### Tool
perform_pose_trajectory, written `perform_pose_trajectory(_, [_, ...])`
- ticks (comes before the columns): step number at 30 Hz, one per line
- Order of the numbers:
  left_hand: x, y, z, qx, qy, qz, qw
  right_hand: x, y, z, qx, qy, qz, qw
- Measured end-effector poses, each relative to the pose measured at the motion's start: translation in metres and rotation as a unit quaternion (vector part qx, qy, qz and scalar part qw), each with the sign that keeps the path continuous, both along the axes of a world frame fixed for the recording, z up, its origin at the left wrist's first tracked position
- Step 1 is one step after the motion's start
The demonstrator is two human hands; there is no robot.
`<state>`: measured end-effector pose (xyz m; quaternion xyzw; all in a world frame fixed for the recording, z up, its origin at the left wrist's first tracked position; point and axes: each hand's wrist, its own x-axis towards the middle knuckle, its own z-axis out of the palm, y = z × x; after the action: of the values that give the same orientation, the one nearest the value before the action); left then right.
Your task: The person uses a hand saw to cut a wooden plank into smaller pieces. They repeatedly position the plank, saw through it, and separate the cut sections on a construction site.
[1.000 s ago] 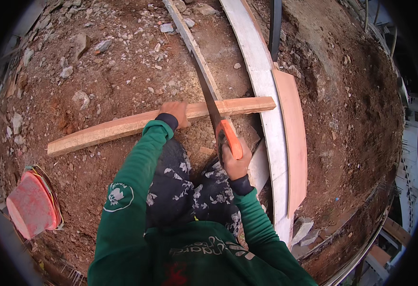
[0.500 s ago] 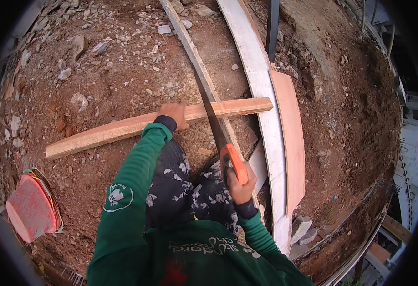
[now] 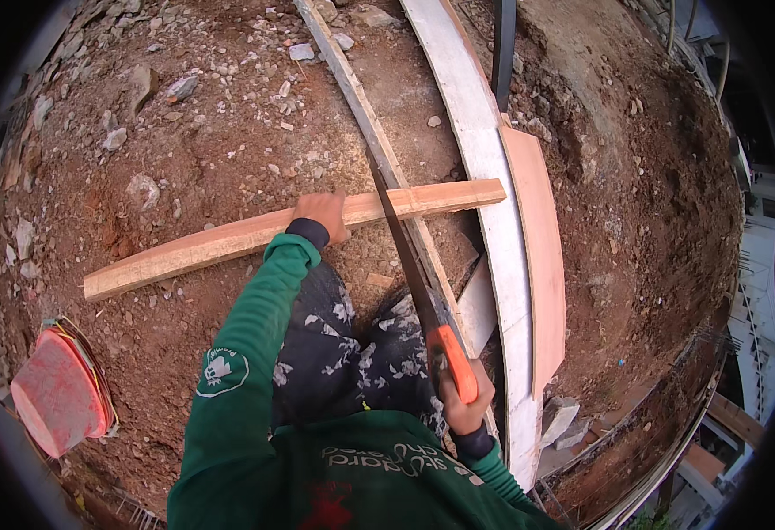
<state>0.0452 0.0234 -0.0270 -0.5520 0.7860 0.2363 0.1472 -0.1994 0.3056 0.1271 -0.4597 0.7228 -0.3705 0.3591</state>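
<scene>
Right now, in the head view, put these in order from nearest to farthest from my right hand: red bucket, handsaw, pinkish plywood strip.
1. Handsaw: held in your right hand.
2. Pinkish plywood strip: to that hand's right.
3. Red bucket: at the far left.

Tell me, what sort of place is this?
Probably an outdoor building site. The ground is bare, stony dirt, a long white board lies on it, and the person's right hand holds a saw across a plank that the left hand grips.
</scene>
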Motion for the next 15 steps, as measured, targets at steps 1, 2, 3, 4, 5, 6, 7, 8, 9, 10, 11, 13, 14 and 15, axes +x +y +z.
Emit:
perform_pose_trajectory(1, [-0.002,0.003,-0.003,-0.016,0.007,-0.005,1.000,-0.003,0.031,0.018,0.007,0.000,-0.017,1.000])
perform_pose_trajectory(2, [-0.001,0.004,-0.005,-0.034,0.012,-0.004,0.999,-0.008,0.044,0.027,0.011,-0.001,-0.028,1.000])
perform_pose_trajectory(3, [-0.001,0.006,-0.008,-0.033,0.008,-0.003,0.999,-0.006,0.036,0.018,-0.004,-0.031,-0.053,0.998])
perform_pose_trajectory(4, [-0.001,0.008,-0.013,-0.032,0.004,-0.001,0.999,-0.001,0.015,-0.001,0.029,-0.077,-0.073,0.994])
perform_pose_trajectory(5, [-0.006,0.004,-0.013,-0.037,0.002,-0.004,0.999,0.002,-0.019,-0.044,-0.025,-0.019,-0.016,0.999])
perform_pose_trajectory(6, [-0.013,0.000,-0.009,-0.018,0.005,-0.012,1.000,0.019,-0.071,-0.066,-0.053,-0.033,-0.018,0.998])
perform_pose_trajectory(7, [-0.022,-0.007,0.000,-0.004,0.009,-0.022,1.000,0.031,-0.121,-0.087,-0.083,-0.045,-0.025,0.995])
perform_pose_trajectory(8, [-0.024,-0.014,0.007,0.013,0.005,-0.028,1.000,0.033,-0.158,-0.089,-0.123,-0.044,-0.040,0.991])
perform_pose_trajectory(9, [-0.016,-0.014,0.006,0.053,-0.009,-0.019,0.998,0.034,-0.149,-0.086,-0.085,-0.072,-0.036,0.993])
perform_pose_trajectory(10, [-0.010,-0.020,0.006,0.094,-0.021,-0.010,0.995,0.030,-0.138,-0.082,-0.046,-0.099,-0.034,0.993])
perform_pose_trajectory(11, [-0.003,-0.038,0.007,0.121,-0.026,0.004,0.992,0.024,-0.096,-0.066,-0.034,-0.075,-0.032,0.996])
perform_pose_trajectory(13, [0.002,-0.054,0.010,0.171,-0.029,0.036,0.984,0.006,-0.004,-0.017,-0.054,-0.009,-0.022,0.998])
perform_pose_trajectory(14, [0.000,-0.052,0.012,0.205,-0.033,0.047,0.977,0.003,0.021,0.021,-0.008,-0.005,-0.039,0.999])
perform_pose_trajectory(15, [-0.001,-0.047,0.014,0.197,-0.032,0.040,0.979,0.000,0.018,0.019,-0.008,-0.004,-0.033,0.999])
